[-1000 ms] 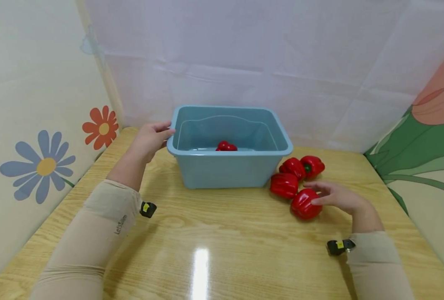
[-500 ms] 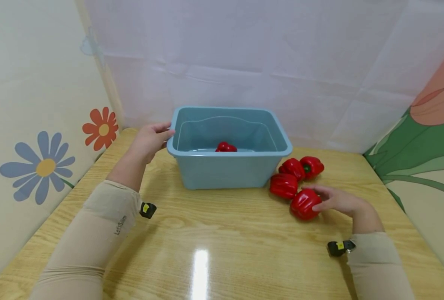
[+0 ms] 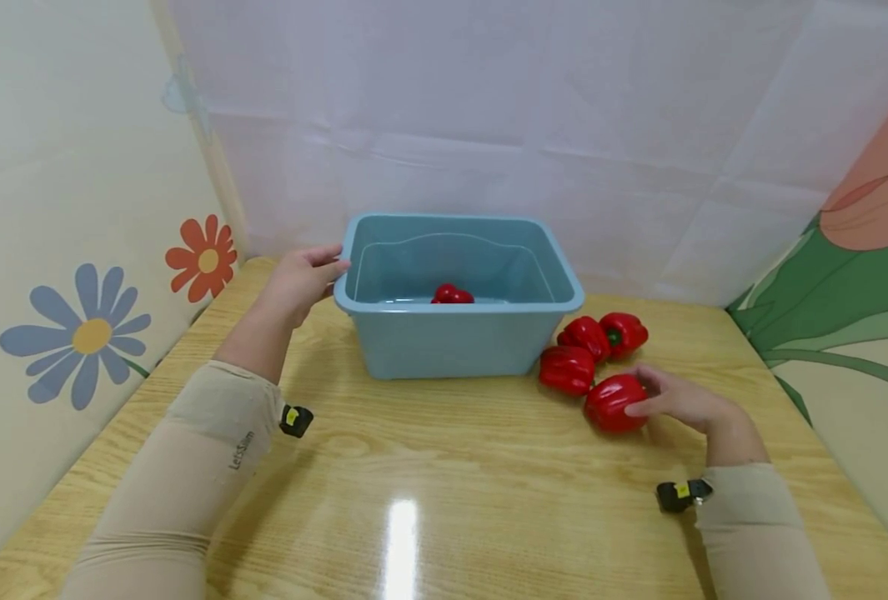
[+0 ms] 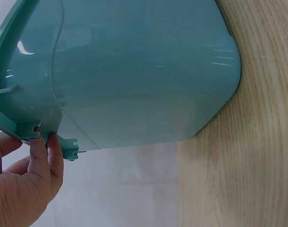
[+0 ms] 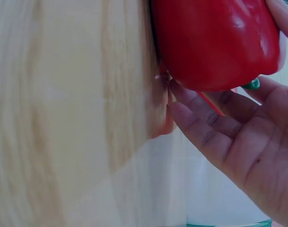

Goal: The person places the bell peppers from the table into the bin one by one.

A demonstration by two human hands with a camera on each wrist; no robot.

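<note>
My left hand (image 3: 298,283) holds the left end of the rim of a light blue plastic bin (image 3: 451,346), its thumb on the rim. In the left wrist view the fingers (image 4: 39,158) are bent up under the lip. At the front right, my right hand (image 3: 676,398) has its thumb on the near side of a glossy red bell pepper (image 3: 612,406) and its fingers behind it. The right wrist view shows those fingers (image 5: 200,130) curving at the pepper's underside, low beside the table. A red pepper (image 3: 453,293) lies inside the bin, partly hidden by the front wall.
Right of the bin lie more red bell peppers: one at its front corner (image 3: 566,371), one behind that (image 3: 584,336) and one at the back (image 3: 624,335). The wooden table (image 3: 489,492) ends at white sheeting (image 3: 444,108) behind the bin.
My right thumb and fingers have closed in on the front pepper, which has turned and shifted slightly right and back. My left hand and the bin have stayed in place.
</note>
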